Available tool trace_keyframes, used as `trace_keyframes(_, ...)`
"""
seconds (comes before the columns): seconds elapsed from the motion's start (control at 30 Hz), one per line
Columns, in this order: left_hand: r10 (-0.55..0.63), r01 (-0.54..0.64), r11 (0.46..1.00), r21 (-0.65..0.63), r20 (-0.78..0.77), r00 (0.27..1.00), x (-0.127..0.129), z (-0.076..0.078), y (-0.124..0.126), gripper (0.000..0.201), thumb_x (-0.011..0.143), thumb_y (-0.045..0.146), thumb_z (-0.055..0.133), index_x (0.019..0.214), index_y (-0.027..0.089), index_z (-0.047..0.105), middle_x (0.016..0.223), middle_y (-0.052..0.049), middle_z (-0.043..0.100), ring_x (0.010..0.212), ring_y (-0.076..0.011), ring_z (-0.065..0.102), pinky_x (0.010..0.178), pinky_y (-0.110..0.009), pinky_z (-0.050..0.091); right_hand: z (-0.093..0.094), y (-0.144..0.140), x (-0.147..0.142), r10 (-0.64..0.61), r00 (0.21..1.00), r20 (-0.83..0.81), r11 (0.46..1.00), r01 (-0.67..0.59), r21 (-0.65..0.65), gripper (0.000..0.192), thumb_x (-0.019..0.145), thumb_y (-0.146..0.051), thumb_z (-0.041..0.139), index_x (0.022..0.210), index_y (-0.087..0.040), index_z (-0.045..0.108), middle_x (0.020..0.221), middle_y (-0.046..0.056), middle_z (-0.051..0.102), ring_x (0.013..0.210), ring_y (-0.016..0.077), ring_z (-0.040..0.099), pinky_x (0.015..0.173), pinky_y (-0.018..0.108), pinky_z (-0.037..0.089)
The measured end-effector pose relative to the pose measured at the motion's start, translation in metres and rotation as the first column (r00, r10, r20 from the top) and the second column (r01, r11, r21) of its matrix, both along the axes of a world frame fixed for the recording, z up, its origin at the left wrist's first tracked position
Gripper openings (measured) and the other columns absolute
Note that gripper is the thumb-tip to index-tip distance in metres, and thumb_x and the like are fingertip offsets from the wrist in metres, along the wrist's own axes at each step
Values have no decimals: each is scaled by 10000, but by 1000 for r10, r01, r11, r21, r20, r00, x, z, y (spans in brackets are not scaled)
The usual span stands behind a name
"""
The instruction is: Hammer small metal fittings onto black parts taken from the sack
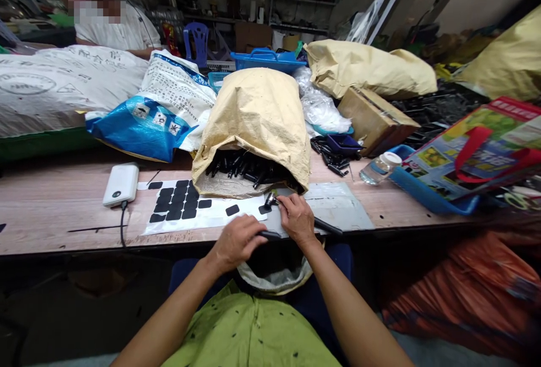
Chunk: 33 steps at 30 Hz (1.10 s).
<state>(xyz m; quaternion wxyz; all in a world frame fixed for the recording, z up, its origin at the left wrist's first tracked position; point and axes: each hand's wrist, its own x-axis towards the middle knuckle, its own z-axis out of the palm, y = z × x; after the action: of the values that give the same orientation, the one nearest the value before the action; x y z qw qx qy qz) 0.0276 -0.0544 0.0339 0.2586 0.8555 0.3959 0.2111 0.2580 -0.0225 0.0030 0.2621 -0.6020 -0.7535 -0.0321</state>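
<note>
Green cloth (253, 333) flecked with dark specks covers the lap at the bottom of the view, and just above it an open bag mouth (274, 277) sits below the table edge, right under both hands. Its contents cannot be made out.

Left hand (237, 241) curled around the near end of a slim black rod (270, 235), fingers closed on it. Right hand (297, 219) pinches the far end, where a small metal-looking tip (269, 200) pokes out to the left of the fingers. Rod held low over the table edge, between the two hands.

Judged step: fitting or pressing something onto the rod's end. A loose black pad (232, 209) lies on the white backing sheet (198, 215) just beyond the left hand; more pads (177, 200) in a block farther left. Next move likely calls for a steady left grip while the right fingers work the tip, fine pressure, no slip.

Containers:
- Tan paper sack (257, 119) lying on its side beyond the hands, mouth toward them, full of black rods (240, 169).
- Blue tray (426, 195) well right of the right hand, holding a printed bag with red handles (477, 147).
- Clear bottle (380, 168) with white cap, right of the sack.

White power bank (122, 184) far left of the left hand. Another person (114, 23) sits across the table.
</note>
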Motion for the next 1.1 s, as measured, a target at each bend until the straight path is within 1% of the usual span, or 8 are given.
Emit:
trace_keyframes(0.13,-217,194,968,-162,-141,966,24,-12,-40,290,1007,406,477,1131,280,708,1000,-65,717,939,-215,662,842,-335,473,1,0,0,-4,1000,-2,1000,4,-5,248,965,-246,549,1166,-235,693,957,68,608,927,230,506,844,338,412)
trace_keyframes(0.37,75,-290,919,-268,-603,795,32,-51,-36,248,913,257,535,990,167,753,1020,-180,757,1008,-325,721,852,-420,522,1,0,-1,-14,1000,2,1000,14,-2,239,959,-241,564,1158,-232,697,968,64,604,932,227,501,844,330,408)
trace_keyframes(0.53,66,-307,910,-279,-634,771,34,-46,-37,276,909,301,557,1076,181,741,1077,-175,759,1048,-316,719,891,-417,527,1,-1,-1,-10,1000,4,1000,9,9,239,962,-241,558,1160,-236,691,960,64,600,927,228,499,841,332,406)
trace_keyframes(0.7,-10,-158,924,-348,-435,900,31,-19,-39,313,851,404,638,1104,258,749,1059,-101,771,1002,-301,716,818,-374,526,1,-1,0,-11,1000,4,1000,11,4,241,962,-240,558,1164,-237,689,963,64,600,930,228,500,838,333,407)
trace_keyframes(0.8,44,-115,918,-378,-192,980,29,7,-14,273,884,444,595,981,265,777,854,-31,769,804,-220,701,696,-301,489,0,-1,0,-12,1000,-2,1000,12,3,245,960,-238,556,1164,-237,690,961,66,600,928,230,501,833,336,407)
trace_keyframes(0.9,313,-309,921,-236,-24,950,31,24,30,281,906,426,578,981,230,766,804,-16,737,732,-177,654,680,-283,463,0,-1,-1,-8,1000,-8,1000,8,5,246,963,-240,550,1164,-238,690,955,67,598,921,228,502,832,336,407)
trace_keyframes(1.0,526,-525,850,-33,12,850,36,25,78,279,879,386,628,1059,202,735,921,-53,718,851,-202,648,763,-303,478,1,-1,0,-11,1000,3,1000,11,1,239,967,-247,549,1158,-242,692,957,66,598,926,229,503,833,335,407)
trace_keyframes(1.1,578,-577,816,39,-61,814,43,15,112,315,858,399,649,1081,188,720,1041,-98,676,977,-256,640,824,-343,493,2,-1,0,-13,1000,12,1000,13,2,235,964,-248,557,1156,-246,692,964,68,602,931,232,504,835,336,408)
